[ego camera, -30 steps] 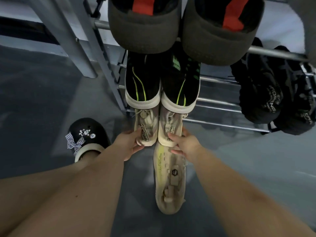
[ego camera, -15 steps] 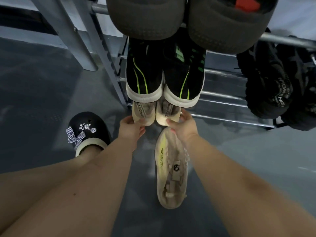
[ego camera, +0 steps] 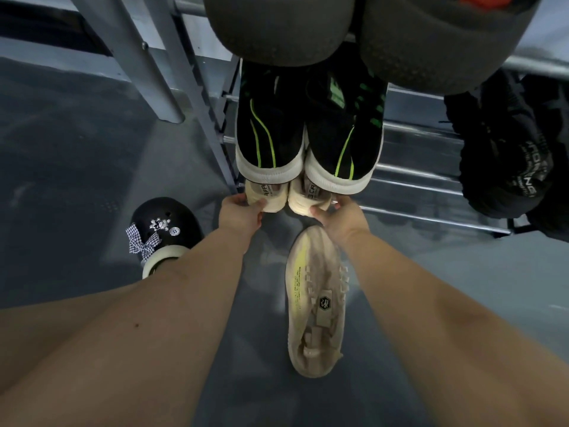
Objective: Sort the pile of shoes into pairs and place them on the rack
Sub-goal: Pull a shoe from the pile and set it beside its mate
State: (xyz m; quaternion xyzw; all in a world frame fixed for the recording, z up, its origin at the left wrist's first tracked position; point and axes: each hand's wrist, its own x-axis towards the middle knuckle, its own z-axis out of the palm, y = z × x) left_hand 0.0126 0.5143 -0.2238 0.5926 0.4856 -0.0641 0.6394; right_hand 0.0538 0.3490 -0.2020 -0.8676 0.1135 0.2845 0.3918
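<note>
Setting: indoor shoe-storage area, likely domestic, exact room type indeterminate. Indicators: a tiered metal shoe rack (ego camera: 415, 180) loaded with paired footwear, a smooth grey floor (ego camera: 77, 149), and a loose beige sneaker (ego camera: 317, 303) lying on that floor.

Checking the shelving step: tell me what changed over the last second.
Both hands, left hand and right hand, pushed the cream shoes deeper onto the bottom shelf, under the black-and-green pair; only their heels show. Each hand keeps its grip. The lone cream shoe on the floor stayed put.
</note>
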